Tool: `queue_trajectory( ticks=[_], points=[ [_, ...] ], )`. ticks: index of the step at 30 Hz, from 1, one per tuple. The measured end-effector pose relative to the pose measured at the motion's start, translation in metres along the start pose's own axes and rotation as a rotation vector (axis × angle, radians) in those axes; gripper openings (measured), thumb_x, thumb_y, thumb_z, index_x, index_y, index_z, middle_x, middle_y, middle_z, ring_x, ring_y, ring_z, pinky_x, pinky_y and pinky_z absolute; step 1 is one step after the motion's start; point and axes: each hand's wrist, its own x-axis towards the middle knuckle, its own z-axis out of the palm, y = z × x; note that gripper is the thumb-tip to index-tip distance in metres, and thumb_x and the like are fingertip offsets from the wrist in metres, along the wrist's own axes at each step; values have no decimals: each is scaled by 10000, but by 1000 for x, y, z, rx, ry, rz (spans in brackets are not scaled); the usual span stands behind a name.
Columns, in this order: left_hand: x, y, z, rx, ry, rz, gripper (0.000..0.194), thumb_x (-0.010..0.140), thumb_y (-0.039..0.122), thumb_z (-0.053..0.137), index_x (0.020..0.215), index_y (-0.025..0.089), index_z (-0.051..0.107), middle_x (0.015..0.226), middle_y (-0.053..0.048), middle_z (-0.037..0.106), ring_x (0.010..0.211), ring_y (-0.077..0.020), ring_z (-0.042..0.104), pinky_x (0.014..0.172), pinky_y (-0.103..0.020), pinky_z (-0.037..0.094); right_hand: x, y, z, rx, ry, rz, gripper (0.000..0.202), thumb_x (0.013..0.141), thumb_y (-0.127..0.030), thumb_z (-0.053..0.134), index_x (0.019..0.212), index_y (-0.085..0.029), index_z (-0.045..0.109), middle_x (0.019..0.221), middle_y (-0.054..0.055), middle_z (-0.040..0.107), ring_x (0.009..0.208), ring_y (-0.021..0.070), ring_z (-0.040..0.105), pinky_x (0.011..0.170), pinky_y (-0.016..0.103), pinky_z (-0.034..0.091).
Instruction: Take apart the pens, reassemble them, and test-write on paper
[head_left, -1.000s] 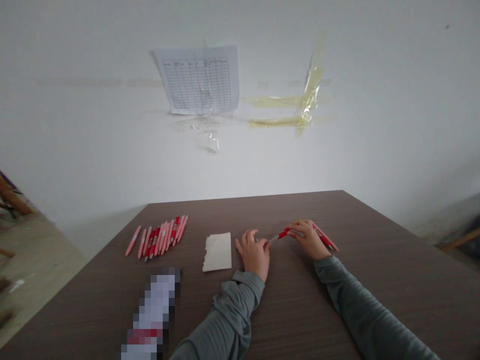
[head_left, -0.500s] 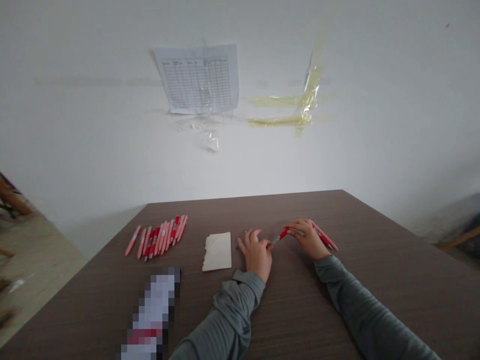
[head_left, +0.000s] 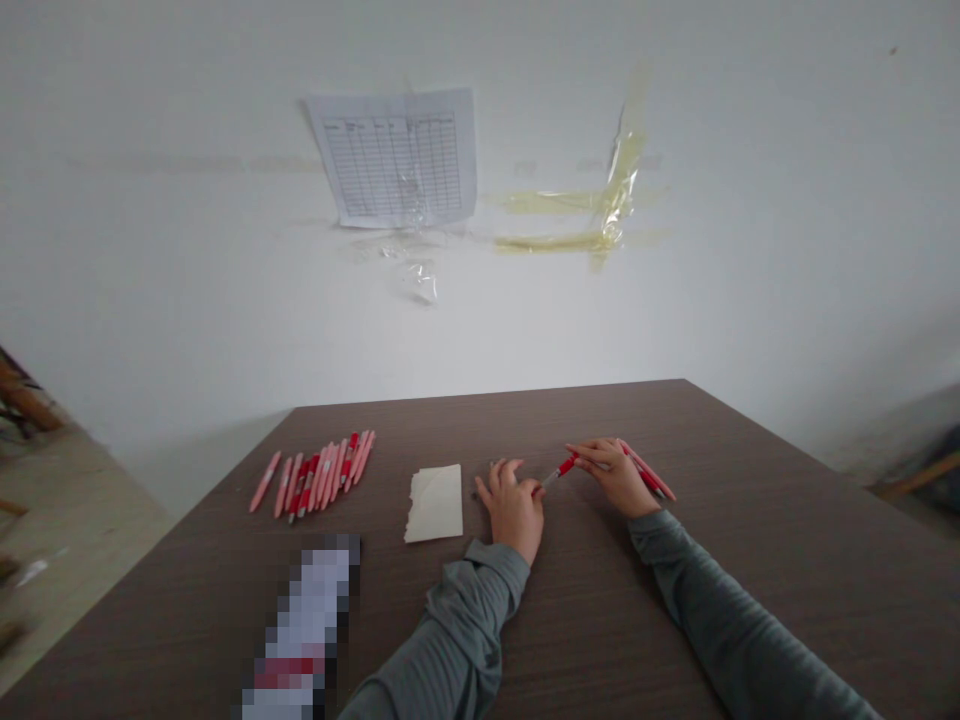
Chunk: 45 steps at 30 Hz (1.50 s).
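A red pen with a pale, clear-looking section slants between my two hands over the table. My left hand pinches its lower left end, with the other fingers spread over the tabletop. At the upper right end, the fingertips of my right hand grip the red part. Beside and partly behind my right hand lie a few pink and red pens. A pale piece of paper with a ragged left edge rests left of my left hand.
Several pink and red pens lie in a row on the left of the brown table. A blurred-out long object is nearer the front left. Behind the table, a printed sheet is taped to the wall.
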Motion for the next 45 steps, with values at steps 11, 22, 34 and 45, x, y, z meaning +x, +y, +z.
queue_trajectory(
  ticks=[11, 22, 34, 45],
  points=[
    [0, 0, 1, -3, 1, 4, 130, 799, 283, 589, 856, 287, 706, 1286, -21, 530, 1302, -268, 325, 1093, -632, 142, 0, 4, 1, 57, -39, 5, 298, 873, -342, 514, 1119, -286, 672, 960, 61, 657, 956, 230, 542, 887, 389, 425],
    [0, 2, -2, 0, 3, -29, 133, 803, 284, 581, 850, 281, 705, 1288, -24, 531, 1298, -264, 335, 1102, -612, 146, 0, 3, 0, 26, -29, 12, 259, 854, -330, 531, 1018, -250, 715, 954, 81, 673, 975, 259, 543, 901, 437, 413],
    [0, 2, -2, -28, 33, -31, 121, 797, 275, 594, 841, 279, 706, 1260, -27, 545, 1276, -254, 351, 1097, -604, 161, 0, 11, 3, 37, -31, 27, 250, 853, -359, 523, 944, -240, 723, 946, 77, 674, 991, 259, 539, 911, 422, 396],
    [-1, 0, 1, -5, 48, -31, 103, 791, 302, 603, 818, 262, 694, 1247, -27, 549, 1266, -264, 362, 1090, -624, 159, 2, 13, -10, -57, 78, 53, 321, 874, -429, 463, 936, -218, 696, 951, 64, 694, 968, 243, 557, 911, 407, 388]
  ],
)
